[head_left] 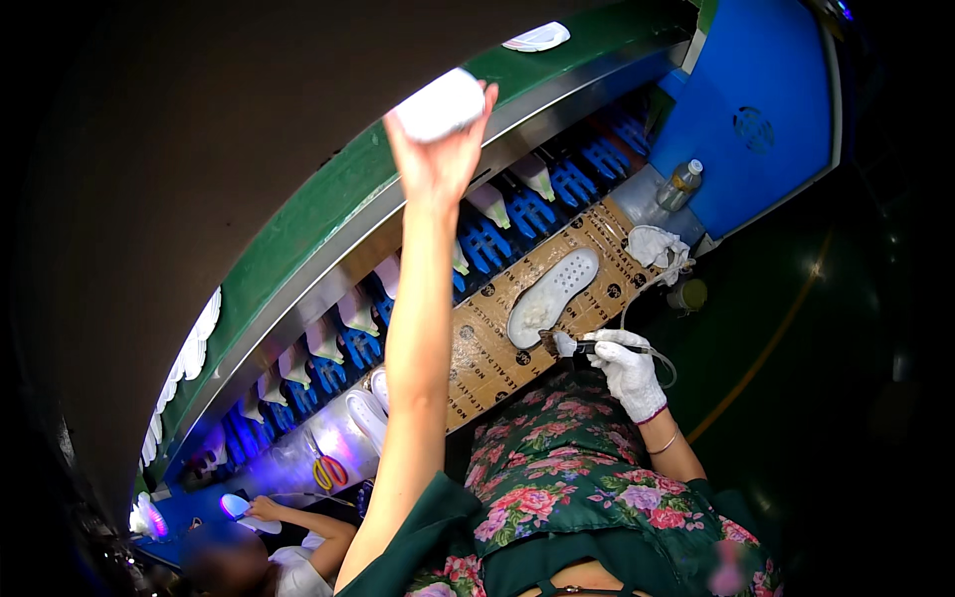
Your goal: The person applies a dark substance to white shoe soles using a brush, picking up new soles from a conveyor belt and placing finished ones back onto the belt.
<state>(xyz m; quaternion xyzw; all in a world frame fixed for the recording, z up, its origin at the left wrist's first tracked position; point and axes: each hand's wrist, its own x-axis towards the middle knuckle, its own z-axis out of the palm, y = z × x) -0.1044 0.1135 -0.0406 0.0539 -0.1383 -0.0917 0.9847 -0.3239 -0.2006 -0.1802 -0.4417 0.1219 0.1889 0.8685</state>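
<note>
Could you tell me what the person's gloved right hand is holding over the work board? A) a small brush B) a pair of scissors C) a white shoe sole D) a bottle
A: the gloved right hand grips a small brush, its bristles by the heel of the white sole lying on the board.

The sole [553,296] lies on the cardboard sheet [497,348], directly ahead of the right hand [629,370], which holds a brush [567,344] at the sole's near end. Behind the sheet runs the conveyor rack [517,214]; beyond it, the left hand [438,149] holds a second sole [440,104] aloft. A bottle [681,184] stands right of the sheet, with scissors [326,468] to its left.
</note>
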